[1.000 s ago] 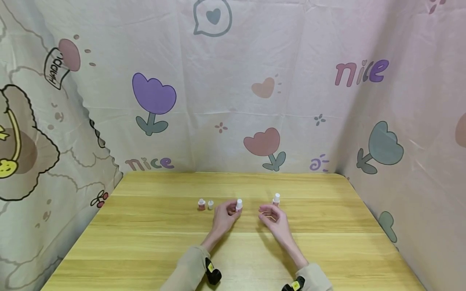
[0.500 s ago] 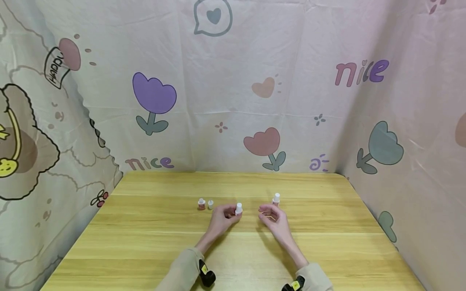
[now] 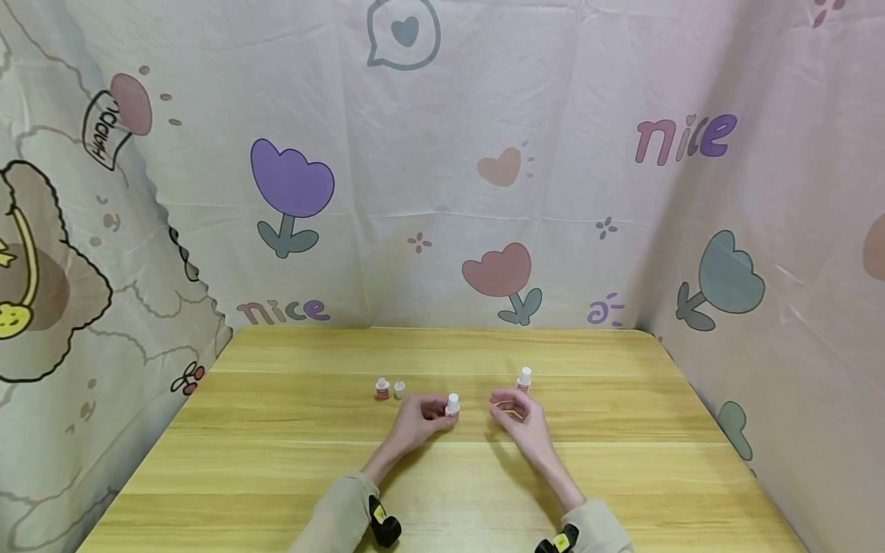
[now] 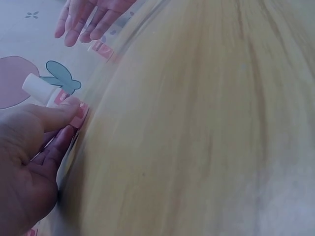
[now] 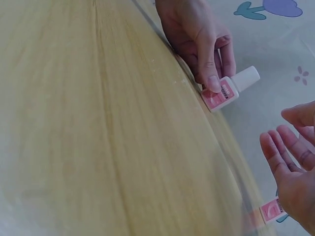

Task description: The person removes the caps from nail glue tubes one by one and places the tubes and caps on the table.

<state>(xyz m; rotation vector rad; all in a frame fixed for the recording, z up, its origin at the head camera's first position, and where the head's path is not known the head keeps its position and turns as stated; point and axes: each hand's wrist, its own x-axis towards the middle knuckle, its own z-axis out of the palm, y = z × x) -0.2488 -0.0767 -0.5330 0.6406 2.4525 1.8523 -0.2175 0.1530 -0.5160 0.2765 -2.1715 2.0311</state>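
My left hand (image 3: 415, 422) pinches a small bottle (image 3: 452, 405) with a white cap and a pink label between thumb and fingers. It stands upright, its base at or near the tabletop. In the right wrist view the label of this bottle (image 5: 220, 94) shows beside the thumb. My right hand (image 3: 523, 426) hovers to the right, fingers loosely bent and holding nothing. Just behind it stands another white-capped bottle (image 3: 525, 378), its lower part hidden by the fingers. Left of my left hand is a shorter red-labelled bottle (image 3: 382, 390) with a narrow white top.
A small loose white cap (image 3: 399, 389) stands beside the shorter bottle, close to my left hand. All this is on a wooden table (image 3: 290, 468). Printed cloth (image 3: 408, 253) hangs behind the table's far edge and along both sides.
My left hand has drawn the bottle slightly toward me, and the left forearm has shifted left and back. My right hand, the other bottles and the loose cap look unmoved.
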